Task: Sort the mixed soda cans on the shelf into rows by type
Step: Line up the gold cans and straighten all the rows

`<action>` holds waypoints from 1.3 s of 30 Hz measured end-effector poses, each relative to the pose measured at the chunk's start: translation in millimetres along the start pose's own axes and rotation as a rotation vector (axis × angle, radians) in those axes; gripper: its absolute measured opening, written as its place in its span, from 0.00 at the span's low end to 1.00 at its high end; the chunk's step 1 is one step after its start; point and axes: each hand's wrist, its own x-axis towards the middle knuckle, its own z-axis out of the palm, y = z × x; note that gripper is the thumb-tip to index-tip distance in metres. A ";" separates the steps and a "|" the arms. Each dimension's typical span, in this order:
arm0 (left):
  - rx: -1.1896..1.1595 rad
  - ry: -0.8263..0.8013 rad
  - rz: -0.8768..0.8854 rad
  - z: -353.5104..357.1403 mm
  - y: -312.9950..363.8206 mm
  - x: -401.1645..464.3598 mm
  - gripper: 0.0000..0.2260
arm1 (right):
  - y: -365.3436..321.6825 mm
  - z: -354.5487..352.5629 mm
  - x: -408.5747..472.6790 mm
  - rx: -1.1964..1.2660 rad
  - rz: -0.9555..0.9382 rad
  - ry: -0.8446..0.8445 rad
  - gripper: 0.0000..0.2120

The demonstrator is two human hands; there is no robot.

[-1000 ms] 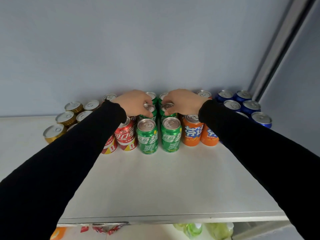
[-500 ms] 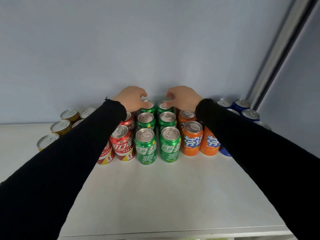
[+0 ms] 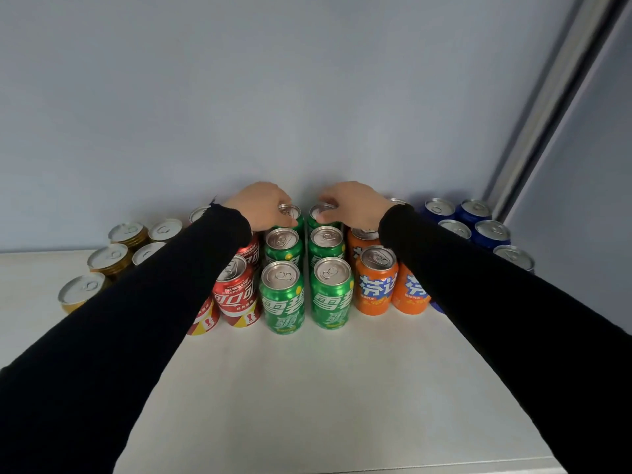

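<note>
Soda cans stand in rows by colour on a white shelf: gold cans at the left, then red cans, two rows of green cans, orange cans and blue cans at the right. My left hand curls over the top of the rearmost green can of the left row. My right hand grips the top of the rearmost green can of the right row. My black sleeves hide parts of the red, orange and blue cans.
A pale wall rises directly behind the cans. A grey metal rail runs diagonally up the right side next to the blue cans. The shelf's front edge shows at the bottom right.
Both hands left the middle green cans and reached farther back onto the two rearmost green cans. The camera view tilted up slightly.
</note>
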 end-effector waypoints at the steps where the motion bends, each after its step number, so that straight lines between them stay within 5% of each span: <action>1: -0.027 0.011 -0.003 -2.4 4.1 -4.5 0.33 | 3.4 -7.4 -8.9 0.075 -0.003 0.030 0.25; 6: -0.175 0.238 0.195 -15.0 52.1 -41.4 0.27 | 42.6 -41.3 -84.5 0.293 0.028 0.250 0.18; 13: -0.121 0.157 0.453 19.5 129.0 -65.5 0.24 | 66.4 -20.2 -166.8 0.111 0.103 0.195 0.19; 19: -0.063 0.098 0.401 36.3 136.2 -62.2 0.18 | 66.2 -1.8 -172.0 -0.148 0.063 0.157 0.20; 31: -0.084 0.045 0.393 27.3 139.7 -71.7 0.17 | 79.7 -3.6 -171.5 -0.017 -0.065 0.074 0.14; 36: -0.173 0.011 0.359 18.1 134.9 -66.5 0.19 | 78.3 -15.0 -175.2 0.167 -0.031 0.003 0.20; 39: -0.206 0.142 0.309 11.3 128.2 -47.9 0.21 | 85.9 -26.1 -161.0 0.261 0.050 0.154 0.21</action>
